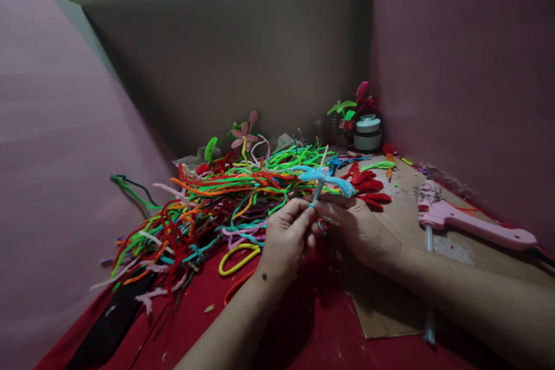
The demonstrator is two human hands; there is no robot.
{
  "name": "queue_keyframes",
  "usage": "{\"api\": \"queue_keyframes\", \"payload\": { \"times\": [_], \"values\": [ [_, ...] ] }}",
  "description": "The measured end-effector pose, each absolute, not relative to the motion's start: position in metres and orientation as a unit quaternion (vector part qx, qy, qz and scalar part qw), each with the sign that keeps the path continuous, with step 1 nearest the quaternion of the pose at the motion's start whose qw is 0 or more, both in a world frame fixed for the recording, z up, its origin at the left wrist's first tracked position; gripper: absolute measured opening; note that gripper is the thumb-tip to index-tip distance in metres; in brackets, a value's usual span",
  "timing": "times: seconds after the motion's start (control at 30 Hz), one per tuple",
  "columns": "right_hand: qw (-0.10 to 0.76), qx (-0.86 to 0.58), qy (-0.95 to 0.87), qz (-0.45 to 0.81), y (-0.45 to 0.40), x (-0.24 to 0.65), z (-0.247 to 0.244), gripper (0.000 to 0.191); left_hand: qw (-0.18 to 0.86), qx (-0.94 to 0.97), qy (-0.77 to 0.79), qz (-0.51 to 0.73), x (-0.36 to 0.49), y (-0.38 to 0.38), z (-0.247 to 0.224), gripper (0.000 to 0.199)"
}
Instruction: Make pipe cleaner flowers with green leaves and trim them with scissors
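Observation:
A light blue pipe-cleaner flower (318,185) stands upright between my two hands, its petals spread at the top and a pale tip pointing up. My left hand (288,231) is closed, its thumb and fingers pinching the lower end of the flower's stem. From the right, my right hand (353,222) meets the same stem with its thumb and fingers pressed together around it. The fingertips of both hands nearly touch. Some of the right fingers are hidden behind the stem and the left hand.
A large heap of colourful pipe cleaners (195,208) lies behind and left on the red cloth (195,335). A pink glue gun (477,222) rests right on a cardboard sheet (385,306). Red petals (368,188), a lidded jar (367,134) and a black object (110,321) are also there.

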State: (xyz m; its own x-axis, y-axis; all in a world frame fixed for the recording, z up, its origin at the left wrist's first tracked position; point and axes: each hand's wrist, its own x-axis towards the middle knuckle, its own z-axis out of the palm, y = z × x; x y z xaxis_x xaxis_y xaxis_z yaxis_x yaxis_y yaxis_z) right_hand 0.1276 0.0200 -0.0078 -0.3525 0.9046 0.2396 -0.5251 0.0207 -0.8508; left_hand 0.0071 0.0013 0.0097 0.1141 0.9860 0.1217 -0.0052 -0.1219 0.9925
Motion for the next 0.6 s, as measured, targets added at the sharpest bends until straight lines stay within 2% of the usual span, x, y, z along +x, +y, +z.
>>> {"api": "queue_keyframes", "payload": {
  "times": [0.17,0.23,0.3,0.4,0.53,0.6],
  "values": [
    [0.534,-0.205,-0.478,0.667,0.022,0.131,-0.009,0.027,0.705,0.439,0.336,0.444,-0.002,0.007,0.011,0.015],
    [0.533,-0.203,-0.476,0.669,0.022,0.132,-0.008,0.025,0.736,0.421,0.322,0.421,-0.004,0.009,0.012,0.018],
    [0.539,-0.208,-0.470,0.667,0.021,0.131,-0.007,0.026,0.719,0.438,0.339,0.420,-0.003,0.008,0.012,0.019],
    [0.538,-0.214,-0.471,0.666,0.019,0.130,-0.005,0.027,0.576,0.540,0.424,0.444,0.003,0.003,0.010,0.020],
    [0.562,-0.228,-0.481,0.633,0.019,0.130,-0.002,0.025,0.216,0.705,0.513,0.440,0.005,-0.001,-0.002,0.014],
    [0.566,-0.240,-0.489,0.619,0.019,0.130,-0.002,0.024,0.109,0.746,0.509,0.416,0.002,0.000,-0.007,0.014]
  ]
}}
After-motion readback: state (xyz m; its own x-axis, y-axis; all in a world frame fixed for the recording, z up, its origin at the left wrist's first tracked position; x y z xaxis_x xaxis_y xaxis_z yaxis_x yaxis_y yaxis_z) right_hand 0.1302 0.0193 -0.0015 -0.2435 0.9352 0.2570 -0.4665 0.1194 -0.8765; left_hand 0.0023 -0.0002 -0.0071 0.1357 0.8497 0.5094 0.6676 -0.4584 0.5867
